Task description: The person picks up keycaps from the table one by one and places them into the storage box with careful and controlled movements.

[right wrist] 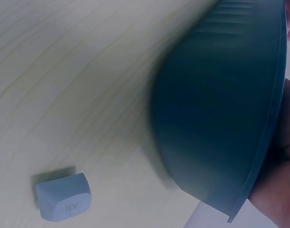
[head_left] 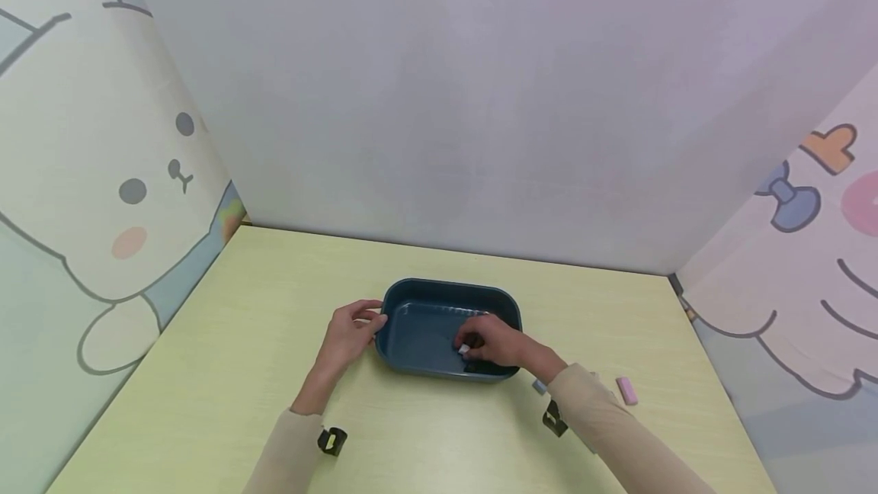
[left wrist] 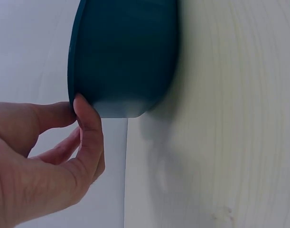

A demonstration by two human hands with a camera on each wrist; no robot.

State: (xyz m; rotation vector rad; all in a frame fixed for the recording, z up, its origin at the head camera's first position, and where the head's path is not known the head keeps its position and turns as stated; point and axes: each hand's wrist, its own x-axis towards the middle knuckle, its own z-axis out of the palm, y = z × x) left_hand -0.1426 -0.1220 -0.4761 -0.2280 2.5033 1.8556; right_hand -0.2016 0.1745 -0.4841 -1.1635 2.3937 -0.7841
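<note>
A dark teal plastic basin [head_left: 421,341] with rounded corners stands on the table. My left hand [head_left: 348,334] pinches its left rim between thumb and fingers; the left wrist view shows the left thumb and fingertips [left wrist: 86,114] at the edge of the rim. My right hand [head_left: 495,340] reaches down inside the basin's right half and pinches a small whitish keycap [head_left: 464,349]. In the right wrist view the basin wall [right wrist: 216,109] hides most of that hand. Outside the basin, below the right wrist, lies a blue-grey keycap [right wrist: 64,197] marked "Alt".
To the right of the right forearm lies a longer pink keycap [head_left: 626,390]. The pale wooden table [head_left: 274,288] meets a grey-white curtain-like backdrop [head_left: 439,136] at the back. Cartoon-printed panels [head_left: 123,174] stand at both sides.
</note>
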